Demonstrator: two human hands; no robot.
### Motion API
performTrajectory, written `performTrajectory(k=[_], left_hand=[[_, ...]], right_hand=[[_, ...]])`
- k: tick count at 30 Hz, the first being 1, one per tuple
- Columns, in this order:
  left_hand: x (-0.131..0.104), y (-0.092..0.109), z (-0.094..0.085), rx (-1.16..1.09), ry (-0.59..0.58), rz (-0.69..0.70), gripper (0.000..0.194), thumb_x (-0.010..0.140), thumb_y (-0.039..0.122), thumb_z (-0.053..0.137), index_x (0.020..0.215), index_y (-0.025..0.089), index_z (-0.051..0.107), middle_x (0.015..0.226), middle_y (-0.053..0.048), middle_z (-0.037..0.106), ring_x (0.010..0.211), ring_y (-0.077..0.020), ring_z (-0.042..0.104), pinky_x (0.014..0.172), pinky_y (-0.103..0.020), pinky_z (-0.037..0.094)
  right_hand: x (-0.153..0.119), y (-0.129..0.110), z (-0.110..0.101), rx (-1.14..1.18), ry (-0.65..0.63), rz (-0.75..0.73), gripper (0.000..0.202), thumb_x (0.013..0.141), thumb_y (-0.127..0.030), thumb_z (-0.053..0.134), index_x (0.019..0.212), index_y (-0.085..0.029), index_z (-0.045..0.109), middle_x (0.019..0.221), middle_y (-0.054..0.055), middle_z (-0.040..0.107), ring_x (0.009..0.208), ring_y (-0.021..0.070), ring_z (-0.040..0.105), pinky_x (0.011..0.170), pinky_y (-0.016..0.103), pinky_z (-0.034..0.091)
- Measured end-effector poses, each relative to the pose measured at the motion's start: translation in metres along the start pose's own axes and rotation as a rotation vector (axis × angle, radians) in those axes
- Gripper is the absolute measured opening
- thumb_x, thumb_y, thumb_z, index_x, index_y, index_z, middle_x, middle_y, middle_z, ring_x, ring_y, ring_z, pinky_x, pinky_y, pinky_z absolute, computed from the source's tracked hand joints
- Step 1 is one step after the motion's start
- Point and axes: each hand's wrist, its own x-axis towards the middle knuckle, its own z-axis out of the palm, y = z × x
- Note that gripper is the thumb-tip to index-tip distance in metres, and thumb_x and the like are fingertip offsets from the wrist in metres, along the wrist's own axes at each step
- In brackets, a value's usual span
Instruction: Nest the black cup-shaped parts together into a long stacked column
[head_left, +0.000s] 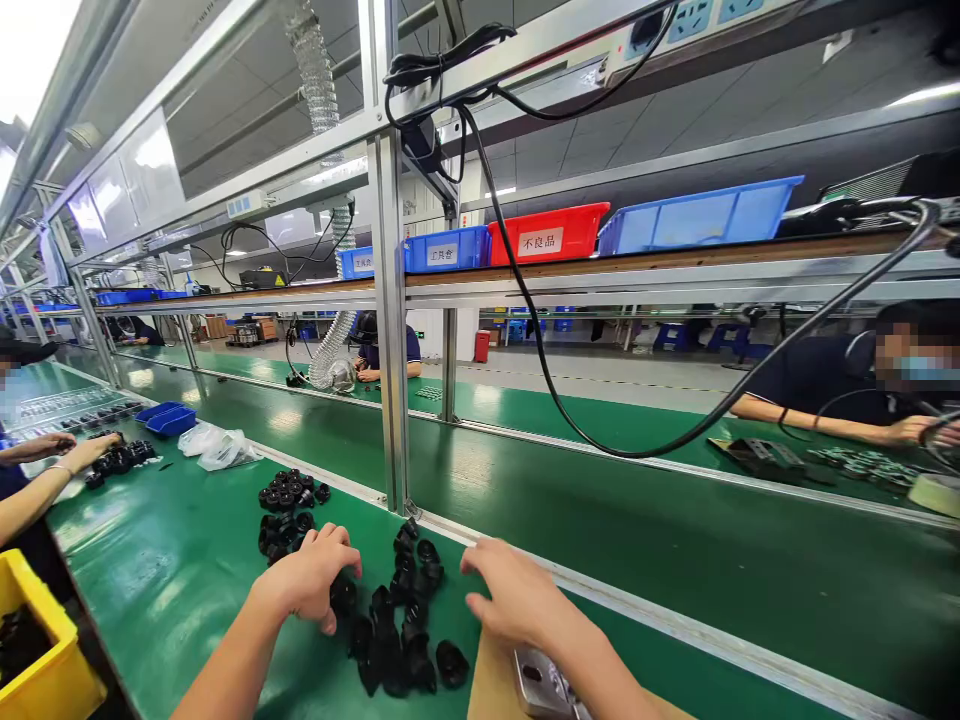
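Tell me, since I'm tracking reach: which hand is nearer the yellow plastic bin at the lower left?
Left. The left hand rests on black parts right of the yellow plastic bin; the right hand lies farther right.

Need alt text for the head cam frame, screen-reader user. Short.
Two bare hands work a pile of small black plastic parts on a green workbench: the left hand rests on the pile's near edge, the right hand hovers beside it with fingers spread. Other people sit along the line, and blue and red bins stand on a shelf overhead.
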Motion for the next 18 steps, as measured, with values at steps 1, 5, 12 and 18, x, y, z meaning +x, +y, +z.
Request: performTrajectory(k=[1,5,12,18], left_hand=[[0.004,0.002,0.002,0.025,-0.002,-0.01,0.062,0.045,0.012,0.102,0.102,0.025,0.081,0.122,-0.011,0.066,0.117,-0.0405,0.06,0.098,-0.05,0.05],[0.022,0.01,0.013,0.024,0.038,-0.013,0.042,0.052,0.014,0.102,0.087,0.021,0.082,0.107,-0.012,0.072,0.115,-0.0414,0.06,0.098,-0.05,0.046],[0.04,0.024,0.032,-0.205,0.214,-0.069,0.035,0.058,0.021,0.1,0.086,0.021,0.078,0.101,-0.009,0.074,0.107,-0.0386,0.065,0.101,-0.053,0.041],[0.041,0.032,0.03,-0.573,0.44,-0.037,0.032,0.066,0.011,0.084,0.094,0.018,0.071,0.105,-0.006,0.074,0.1,-0.0278,0.066,0.09,-0.038,0.048]], right_hand=[[-0.003,-0.008,0.002,0.039,-0.058,-0.051,0.024,0.087,-0.031,0.072,0.11,-0.026,0.077,0.11,0.007,0.077,0.103,0.028,0.07,0.08,0.033,0.044],[-0.008,-0.032,0.017,0.108,-0.198,-0.111,0.036,0.102,-0.044,0.052,0.089,-0.025,0.079,0.089,0.008,0.079,0.089,0.028,0.072,0.069,0.033,0.041],[-0.008,-0.022,0.039,0.167,-0.238,-0.052,0.021,0.072,-0.031,0.079,0.092,-0.026,0.078,0.099,0.008,0.075,0.091,0.0298,0.069,0.072,0.033,0.039],[-0.001,-0.014,0.026,0.365,-0.187,-0.085,0.02,0.073,-0.024,0.066,0.091,-0.024,0.074,0.084,0.004,0.069,0.083,0.0242,0.062,0.07,0.033,0.039]])
